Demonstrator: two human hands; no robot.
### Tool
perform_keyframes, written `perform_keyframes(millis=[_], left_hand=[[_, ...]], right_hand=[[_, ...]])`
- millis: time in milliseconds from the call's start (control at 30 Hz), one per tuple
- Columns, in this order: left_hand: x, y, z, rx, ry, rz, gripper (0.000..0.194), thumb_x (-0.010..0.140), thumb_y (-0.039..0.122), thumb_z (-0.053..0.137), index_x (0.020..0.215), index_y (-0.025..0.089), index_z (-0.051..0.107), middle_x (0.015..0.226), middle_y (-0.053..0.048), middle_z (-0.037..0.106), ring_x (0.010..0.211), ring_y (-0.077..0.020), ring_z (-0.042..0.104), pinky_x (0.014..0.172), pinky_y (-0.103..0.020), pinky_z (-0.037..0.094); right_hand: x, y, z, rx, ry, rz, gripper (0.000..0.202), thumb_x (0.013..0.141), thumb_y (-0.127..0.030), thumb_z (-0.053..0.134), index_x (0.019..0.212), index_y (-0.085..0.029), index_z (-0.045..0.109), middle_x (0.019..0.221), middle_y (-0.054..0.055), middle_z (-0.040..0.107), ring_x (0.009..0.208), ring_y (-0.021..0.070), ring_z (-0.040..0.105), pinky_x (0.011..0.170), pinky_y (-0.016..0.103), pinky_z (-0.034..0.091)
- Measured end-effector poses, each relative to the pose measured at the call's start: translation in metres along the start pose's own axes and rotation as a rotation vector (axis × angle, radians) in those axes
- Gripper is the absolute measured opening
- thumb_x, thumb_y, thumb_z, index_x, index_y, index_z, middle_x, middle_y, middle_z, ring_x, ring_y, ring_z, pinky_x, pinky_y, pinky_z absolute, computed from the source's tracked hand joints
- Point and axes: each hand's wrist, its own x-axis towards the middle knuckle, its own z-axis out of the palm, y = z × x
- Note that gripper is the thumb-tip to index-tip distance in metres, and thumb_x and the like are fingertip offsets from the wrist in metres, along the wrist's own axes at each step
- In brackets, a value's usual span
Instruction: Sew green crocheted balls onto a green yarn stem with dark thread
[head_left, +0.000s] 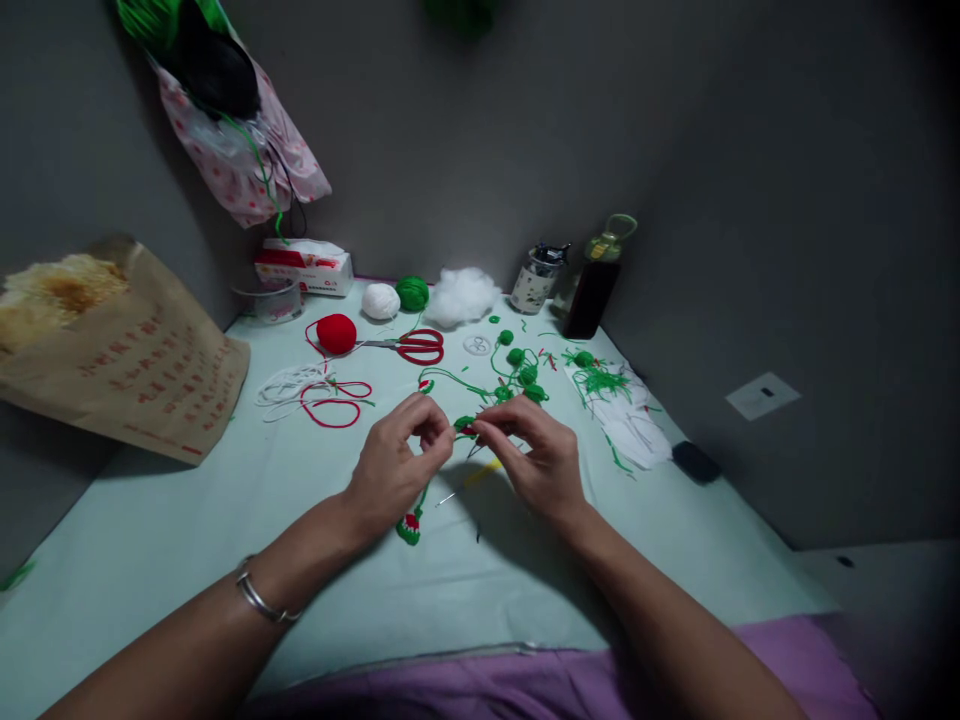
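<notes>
Between my two hands is a small green and red crocheted piece (pixel 466 426). My right hand (pixel 534 455) pinches its right side with thumb and forefinger. My left hand (pixel 405 455) is closed at the piece's left end, thumb and forefinger together on what looks like green yarn. A green strand runs below my left hand to another green, red and white crocheted piece (pixel 409 527) on the table. Under my hands lies a crochet hook with a yellow handle (pixel 482 473). Beyond them, a third small crocheted piece (pixel 426 386) and several green balls (pixel 528 375) are joined with cord.
Red-handled scissors (pixel 420 346), a red yarn ball (pixel 336 334), a white ball (pixel 381 301), a green ball (pixel 412 293) and stuffing (pixel 461 296) sit farther back. At right are a dark bottle (pixel 592 295) and yarn scraps (pixel 604 382); a paper bag (pixel 150 360) stands left.
</notes>
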Motion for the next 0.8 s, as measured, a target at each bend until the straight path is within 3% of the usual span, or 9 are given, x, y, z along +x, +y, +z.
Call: perform_keyframes(millis=[100,200,400,667,800], left_hand=[[0.0007,-0.0004,-0.0019,-0.164,-0.047,-0.116,0.008,0.089,0.025,0.059,0.085,0.019,0.062,0.085,-0.001,0.062,0.077,-0.0145,0.058,0.073,-0.029,0.046],[0.0026,0.0011,-0.0036,-0.325,-0.128,-0.194,0.016,0.088,0.024,0.059,0.102,0.019,0.066,0.098,-0.004,0.067,0.084,-0.0160,0.064,0.080,-0.031,0.049],[0.0064,0.0024,-0.0051,-0.462,-0.102,-0.302,0.016,0.084,0.027,0.068,0.098,0.018,0.068,0.096,-0.004,0.068,0.086,-0.0175,0.067,0.084,-0.032,0.052],[0.0074,-0.0029,-0.0034,-0.348,-0.019,-0.192,0.009,0.080,0.022,0.073,0.082,0.019,0.064,0.082,0.002,0.064,0.079,-0.0128,0.060,0.075,-0.025,0.048],[0.0056,-0.0008,-0.0047,-0.291,-0.016,-0.149,0.007,0.083,0.024,0.070,0.082,0.020,0.065,0.081,0.001,0.063,0.077,-0.0133,0.059,0.073,-0.026,0.047]], right_hand=[[0.0010,0.0014,-0.0014,0.136,0.015,0.124,0.003,0.090,-0.021,0.067,0.087,-0.019,0.068,0.081,0.001,0.065,0.066,0.0113,0.065,0.062,0.026,0.054],[0.0016,0.0037,-0.0020,0.180,0.016,0.173,0.005,0.089,-0.024,0.068,0.086,-0.019,0.068,0.081,0.001,0.065,0.066,0.0113,0.065,0.063,0.026,0.055],[0.0010,0.0065,-0.0012,0.217,0.045,0.205,0.006,0.088,-0.025,0.069,0.086,-0.019,0.069,0.080,0.001,0.065,0.068,0.0122,0.066,0.066,0.027,0.056],[0.0047,0.0044,-0.0021,0.042,-0.163,0.082,0.006,0.088,-0.018,0.068,0.092,-0.021,0.071,0.084,0.003,0.065,0.075,0.0137,0.062,0.066,0.026,0.052],[0.0041,0.0034,-0.0038,-0.002,-0.107,-0.001,0.009,0.088,-0.014,0.067,0.093,-0.021,0.070,0.087,0.003,0.066,0.081,0.0144,0.063,0.071,0.027,0.054]])
